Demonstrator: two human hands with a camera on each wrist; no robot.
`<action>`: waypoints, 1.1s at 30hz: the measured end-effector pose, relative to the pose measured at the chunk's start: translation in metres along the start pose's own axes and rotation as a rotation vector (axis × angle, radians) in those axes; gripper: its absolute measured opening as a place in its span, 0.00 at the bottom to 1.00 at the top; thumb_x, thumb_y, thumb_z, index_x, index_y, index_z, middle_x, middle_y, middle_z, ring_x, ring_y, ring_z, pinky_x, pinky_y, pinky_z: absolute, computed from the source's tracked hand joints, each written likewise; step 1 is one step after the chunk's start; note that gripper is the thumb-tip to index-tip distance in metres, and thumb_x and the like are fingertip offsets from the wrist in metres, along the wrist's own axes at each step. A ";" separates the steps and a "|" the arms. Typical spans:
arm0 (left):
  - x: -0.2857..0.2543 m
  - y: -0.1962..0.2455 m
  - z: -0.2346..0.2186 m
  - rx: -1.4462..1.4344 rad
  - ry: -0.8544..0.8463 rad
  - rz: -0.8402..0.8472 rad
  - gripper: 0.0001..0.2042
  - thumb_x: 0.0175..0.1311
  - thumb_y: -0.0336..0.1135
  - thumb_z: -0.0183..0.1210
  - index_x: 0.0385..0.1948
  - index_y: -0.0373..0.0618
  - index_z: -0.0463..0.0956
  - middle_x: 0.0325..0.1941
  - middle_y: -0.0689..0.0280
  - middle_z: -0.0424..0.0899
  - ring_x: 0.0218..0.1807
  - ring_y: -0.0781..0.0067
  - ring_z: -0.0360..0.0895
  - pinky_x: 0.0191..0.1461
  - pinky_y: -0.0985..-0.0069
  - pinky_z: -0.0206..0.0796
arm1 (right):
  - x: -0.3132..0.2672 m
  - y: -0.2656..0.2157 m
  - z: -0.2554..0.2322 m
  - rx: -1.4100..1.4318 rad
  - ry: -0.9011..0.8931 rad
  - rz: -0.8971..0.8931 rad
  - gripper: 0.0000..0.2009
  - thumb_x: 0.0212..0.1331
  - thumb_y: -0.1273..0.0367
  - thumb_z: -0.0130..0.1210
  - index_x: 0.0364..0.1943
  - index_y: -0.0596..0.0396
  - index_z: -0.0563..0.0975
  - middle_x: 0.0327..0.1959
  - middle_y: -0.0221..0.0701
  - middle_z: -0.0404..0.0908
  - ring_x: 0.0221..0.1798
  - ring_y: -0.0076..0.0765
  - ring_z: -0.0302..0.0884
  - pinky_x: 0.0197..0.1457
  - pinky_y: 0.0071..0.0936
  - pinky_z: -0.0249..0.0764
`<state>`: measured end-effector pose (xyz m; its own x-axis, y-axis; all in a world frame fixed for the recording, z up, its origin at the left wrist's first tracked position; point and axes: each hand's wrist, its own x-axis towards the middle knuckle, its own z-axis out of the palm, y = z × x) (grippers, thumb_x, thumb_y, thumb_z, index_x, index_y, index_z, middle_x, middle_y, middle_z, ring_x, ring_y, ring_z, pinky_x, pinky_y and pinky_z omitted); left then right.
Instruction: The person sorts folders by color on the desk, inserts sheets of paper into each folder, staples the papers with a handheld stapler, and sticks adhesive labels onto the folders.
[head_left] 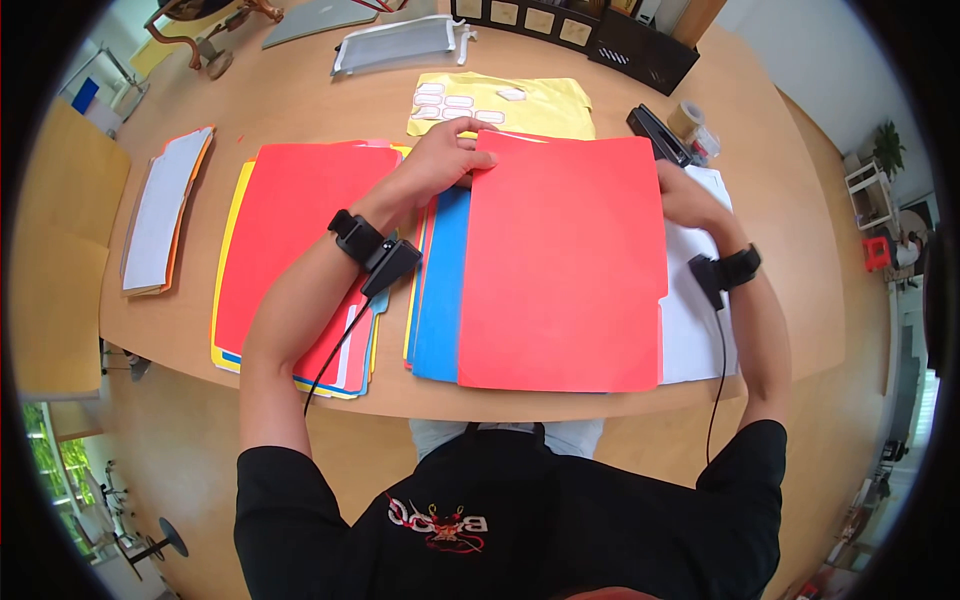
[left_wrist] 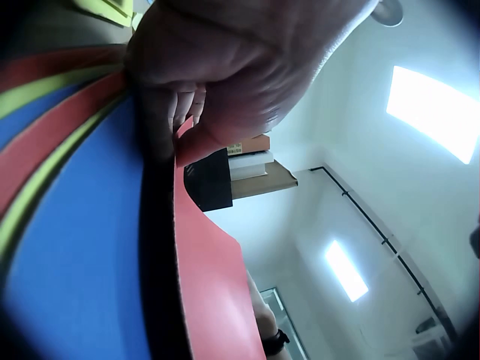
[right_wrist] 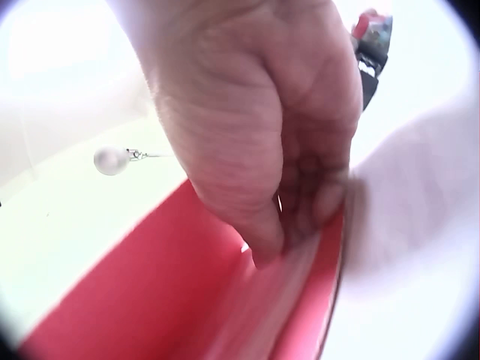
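Note:
A red folder (head_left: pixel 565 265) is held up in front of the person, above a stack with a blue folder (head_left: pixel 440 290) at its left. The left hand (head_left: pixel 445 160) pinches the folder's upper left corner, thumb on the near face; in the left wrist view the left hand (left_wrist: pixel 217 75) grips its edge beside the stacked colours. At the upper right edge is the right hand (head_left: pixel 692 198), partly hidden behind the folder. In the right wrist view the right hand (right_wrist: pixel 255 127) has its thumb and fingers on the red folder (right_wrist: pixel 150 292), with a pale sheet between its sides.
White papers (head_left: pixel 698 300) lie under the folder's right side. Another stack topped by a red folder (head_left: pixel 310 230) is on the left, white sheets (head_left: pixel 168 215) farther left. Behind are a yellow envelope (head_left: pixel 560 105), a black stapler-like object (head_left: pixel 658 135), tape (head_left: pixel 686 118) and a black organizer (head_left: pixel 640 60).

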<state>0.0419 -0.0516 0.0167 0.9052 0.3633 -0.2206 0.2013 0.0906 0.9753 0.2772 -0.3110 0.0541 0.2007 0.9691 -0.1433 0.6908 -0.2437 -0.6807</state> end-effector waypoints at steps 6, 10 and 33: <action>0.006 -0.005 -0.003 0.035 -0.062 0.023 0.24 0.64 0.24 0.60 0.63 0.40 0.69 0.36 0.66 0.82 0.36 0.79 0.81 0.41 0.79 0.77 | 0.058 -0.037 -0.033 -0.405 0.203 0.194 0.13 0.65 0.69 0.54 0.49 0.61 0.79 0.39 0.36 0.85 0.39 0.34 0.82 0.46 0.31 0.77; 0.004 -0.007 -0.004 0.006 -0.065 0.036 0.24 0.64 0.24 0.60 0.63 0.40 0.68 0.35 0.67 0.82 0.36 0.79 0.81 0.40 0.79 0.77 | 0.123 -0.037 0.023 -0.354 0.214 -0.195 0.18 0.68 0.66 0.52 0.59 0.58 0.76 0.53 0.43 0.82 0.51 0.46 0.82 0.58 0.34 0.76; -0.004 0.002 -0.003 -0.096 -0.046 0.041 0.20 0.70 0.27 0.55 0.63 0.47 0.70 0.33 0.74 0.79 0.36 0.88 0.76 0.39 0.85 0.69 | 0.086 -0.071 0.063 -0.084 0.442 -0.014 0.17 0.54 0.59 0.67 0.42 0.56 0.85 0.41 0.41 0.87 0.43 0.42 0.85 0.49 0.35 0.78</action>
<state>0.0371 -0.0499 0.0200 0.9287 0.3254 -0.1778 0.1292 0.1655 0.9777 0.2019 -0.2080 0.0447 0.4559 0.8675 0.1991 0.7459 -0.2503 -0.6172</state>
